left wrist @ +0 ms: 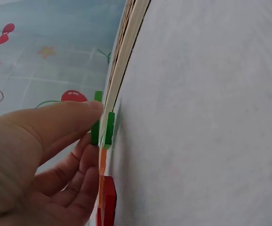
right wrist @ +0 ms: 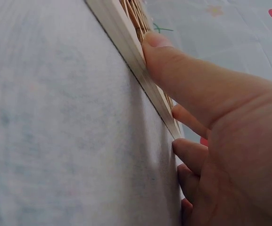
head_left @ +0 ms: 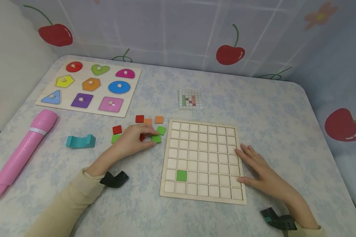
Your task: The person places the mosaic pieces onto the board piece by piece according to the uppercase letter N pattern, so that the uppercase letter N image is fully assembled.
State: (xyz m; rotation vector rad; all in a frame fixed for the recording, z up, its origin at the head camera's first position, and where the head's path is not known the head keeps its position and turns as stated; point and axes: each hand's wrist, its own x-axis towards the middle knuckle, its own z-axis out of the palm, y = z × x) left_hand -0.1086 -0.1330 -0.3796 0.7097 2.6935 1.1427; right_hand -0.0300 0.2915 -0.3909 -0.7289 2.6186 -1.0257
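A pale-blue table (head_left: pixel 273 108) carries everything, and the head view alone shows its whole layout. The wooden grid board (head_left: pixel 203 199) lies flat in front of the person; further left is the shape puzzle (head_left: pixel 103 92) with knobbed pieces, and nearer the left edge a pink toy microphone (head_left: pixel 28 146), both seen only from the head.

The person's right hand (head_left: pixel 262 172) rests at the grid board's right side, fingers spread and apart, pinching nothing. The right wrist view adds the thumb tip against the rim and the other fingers along the board's edge.

The left hand (head_left: pixel 133 136) has thumb and forefinger closed on a green tile (head_left: pixel 156 139), just left of the grid board. The left wrist view shows green on both sides of the thumb, and another green tile (left wrist: pixel 110 128) close by; whether the pinched tile is clear of the table cannot be told.

The head view also gives a teal cradle (head_left: pixel 80 141), a small printed card (head_left: pixel 191 99) beyond the board, red and orange tiles (head_left: pixel 139 118) around the left hand, and a lone green square (head_left: pixel 182 175) in the sixth row, second column
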